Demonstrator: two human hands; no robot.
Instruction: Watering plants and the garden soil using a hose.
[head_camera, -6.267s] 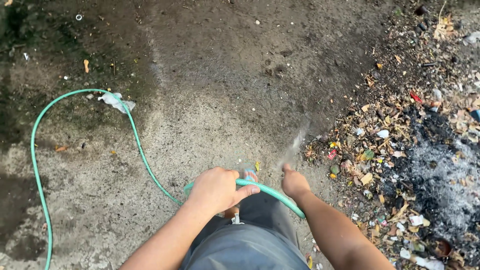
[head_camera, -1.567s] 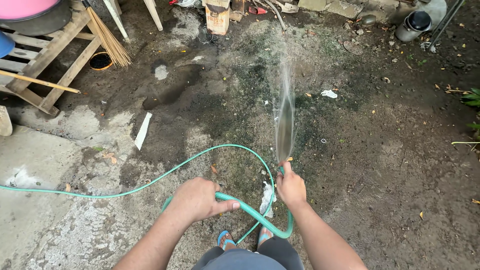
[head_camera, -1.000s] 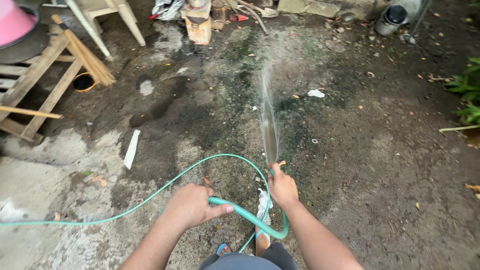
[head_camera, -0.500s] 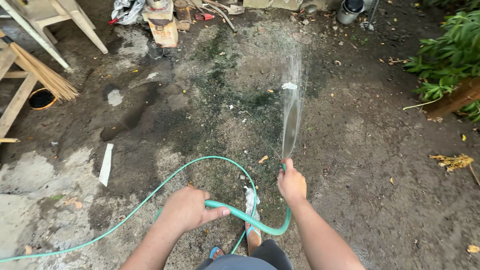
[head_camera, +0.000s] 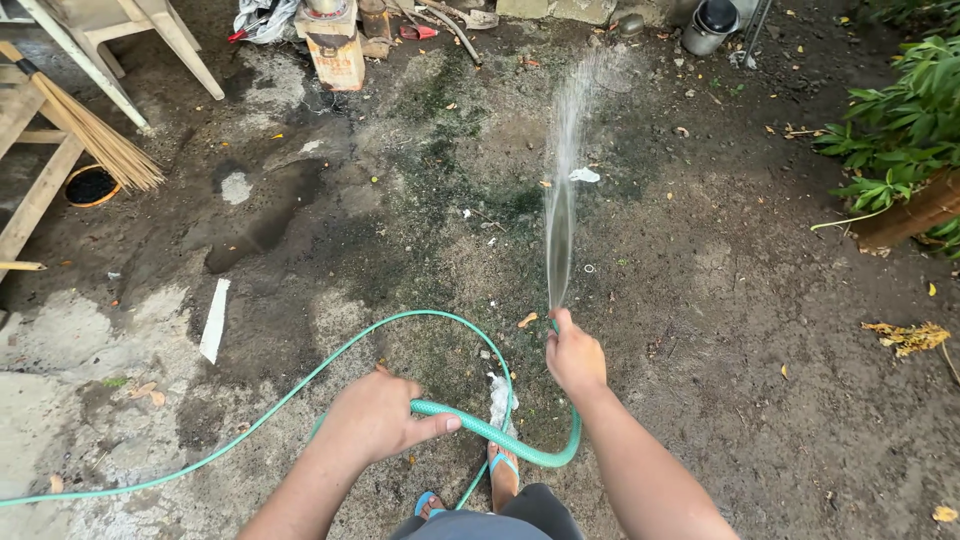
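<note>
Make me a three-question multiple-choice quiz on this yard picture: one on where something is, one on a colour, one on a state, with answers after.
1. Where does the broom lie?
A. upper left, by the wooden frame
B. lower right, by the dry leaves
C. beside the plants on the right

2. What colour is the hose?
A. black
B. green
C. orange

3. What is the hose doing?
A. lying unused, dry
B. coiled on a hook
C. spraying water

Answers:
1 A, its straw bristles fan out by the wooden frame at the upper left.
2 B, the hose is green from the left edge to both hands.
3 C, a stream of water shoots forward from the end pinched in the right hand, while the left hand grips the hose further back.
</note>
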